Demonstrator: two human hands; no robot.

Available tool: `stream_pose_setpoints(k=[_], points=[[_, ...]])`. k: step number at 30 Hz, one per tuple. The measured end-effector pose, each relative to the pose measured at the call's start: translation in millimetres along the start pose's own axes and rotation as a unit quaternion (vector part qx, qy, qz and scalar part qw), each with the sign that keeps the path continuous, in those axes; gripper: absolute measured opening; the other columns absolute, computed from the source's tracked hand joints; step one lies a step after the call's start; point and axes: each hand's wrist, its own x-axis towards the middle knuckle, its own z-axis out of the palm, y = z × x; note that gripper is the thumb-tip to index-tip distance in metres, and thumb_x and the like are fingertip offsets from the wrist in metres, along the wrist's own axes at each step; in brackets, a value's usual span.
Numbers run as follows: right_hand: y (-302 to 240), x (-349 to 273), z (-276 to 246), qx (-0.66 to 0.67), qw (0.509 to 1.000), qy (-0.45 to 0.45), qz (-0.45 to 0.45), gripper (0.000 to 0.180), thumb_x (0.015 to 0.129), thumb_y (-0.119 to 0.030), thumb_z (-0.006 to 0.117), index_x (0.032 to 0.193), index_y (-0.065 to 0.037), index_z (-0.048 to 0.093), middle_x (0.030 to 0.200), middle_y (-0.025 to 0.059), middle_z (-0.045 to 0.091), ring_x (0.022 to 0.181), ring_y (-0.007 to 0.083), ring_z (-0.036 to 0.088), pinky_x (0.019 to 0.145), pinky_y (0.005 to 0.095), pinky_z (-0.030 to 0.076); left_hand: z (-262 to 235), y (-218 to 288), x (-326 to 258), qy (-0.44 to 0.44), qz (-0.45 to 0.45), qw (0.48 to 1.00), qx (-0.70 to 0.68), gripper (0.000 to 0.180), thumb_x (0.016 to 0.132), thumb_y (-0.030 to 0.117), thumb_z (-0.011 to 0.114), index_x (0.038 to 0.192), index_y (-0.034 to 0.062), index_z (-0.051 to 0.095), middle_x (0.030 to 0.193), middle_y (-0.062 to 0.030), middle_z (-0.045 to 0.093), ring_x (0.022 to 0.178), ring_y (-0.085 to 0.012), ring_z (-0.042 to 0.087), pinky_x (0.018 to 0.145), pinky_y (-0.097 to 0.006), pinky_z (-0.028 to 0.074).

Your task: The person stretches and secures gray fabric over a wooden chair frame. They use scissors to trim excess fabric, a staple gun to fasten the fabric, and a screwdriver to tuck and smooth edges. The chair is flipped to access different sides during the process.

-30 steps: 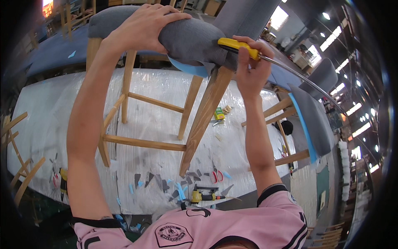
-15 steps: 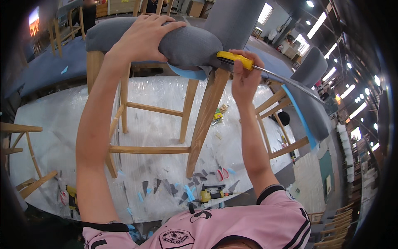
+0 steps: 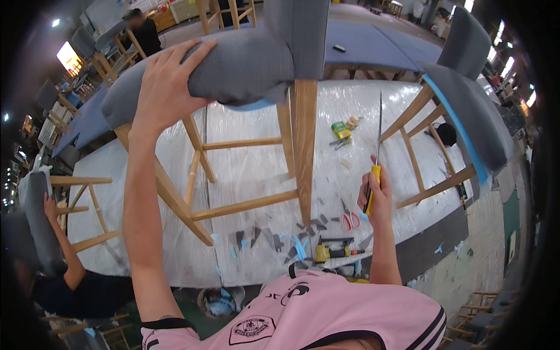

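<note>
A grey upholstered chair (image 3: 248,64) with wooden legs stands in front of me on a plastic-covered table (image 3: 245,160). My left hand (image 3: 166,87) lies over its padded seat, fingers spread on the fabric and thumb along the side. Under the seat edge a strip of light blue lining (image 3: 256,105) shows. To the right of the chair, my right hand (image 3: 382,198) is wrapped round a screwdriver (image 3: 375,174) with a yellow and black handle. Its long metal shaft points away from me and touches nothing that I can make out.
Red-handled scissors (image 3: 350,221), a staple gun (image 3: 335,251) and several fabric scraps lie on the near table. Farther off is a small green box (image 3: 341,130). Another grey chair (image 3: 475,119) stands right; at left, a co-worker's hand (image 3: 50,207) touches a chair.
My right hand has drawn the screwdriver away from the seat corner, down and toward me, and its shaft now points away. My left hand stays on the seat; the view has shifted.
</note>
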Motion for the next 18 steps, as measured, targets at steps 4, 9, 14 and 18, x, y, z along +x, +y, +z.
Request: stream_pose_setpoints(k=[4, 9, 14, 18], points=[[-30.3, -1.3, 9.2, -0.16, 0.98, -0.116, -0.037, 0.071, 0.101, -0.022, 0.068, 0.162, -0.015, 0.032, 0.097, 0.0022, 0.06, 0.06, 0.0047, 0.051, 0.05, 0.0222, 0.044, -9.8, 17.7, -11.6, 0.001, -0.034, 0.999, 0.041, 0.104, 0.059, 0.029, 0.094, 0.153, 0.0299, 0.049, 0.149, -0.0061, 0.055, 0.134, -0.0325, 0.054, 0.114, -0.049, 0.04], [-43.9, -23.6, 28.2, -0.28, 0.939, -0.146, -0.134, 0.068, 0.099, -0.02, 0.072, 0.157, -0.011, 0.038, 0.106, 0.0052, 0.065, 0.071, 0.0043, 0.054, 0.058, 0.0201, 0.046, -14.1, 17.8, -14.4, 0.002, -0.009, 0.998, 0.064, 0.101, 0.065, 0.037, 0.091, 0.155, 0.0316, 0.046, 0.149, -0.0064, 0.054, 0.134, -0.0326, 0.053, 0.115, -0.049, 0.039], [-43.2, -43.5, 26.7, -0.227, 0.964, -0.133, -0.04, 0.057, 0.097, -0.022, 0.075, 0.146, -0.009, 0.048, 0.113, 0.0072, 0.069, 0.074, 0.0041, 0.057, 0.061, 0.0189, 0.044, -26.1, -12.1, 2.9, -0.105, -0.016, 0.992, -0.062, 0.097, 0.072, 0.046, 0.088, 0.157, 0.0309, 0.043, 0.144, -0.009, 0.057, 0.13, -0.034, 0.056, 0.113, -0.048, 0.042], [-60.5, -50.2, 45.9, -0.251, 0.946, -0.202, -0.021, 0.051, 0.098, -0.021, 0.073, 0.143, -0.006, 0.053, 0.113, 0.0062, 0.072, 0.072, 0.003, 0.055, 0.061, 0.0191, 0.043, -59.2, -29.6, 25.7, -0.16, -0.179, 0.939, -0.246, 0.069, 0.091, 0.052, 0.071, 0.139, 0.0028, 0.062, 0.133, -0.021, 0.066, 0.126, -0.0315, 0.06, 0.109, -0.041, 0.044]])
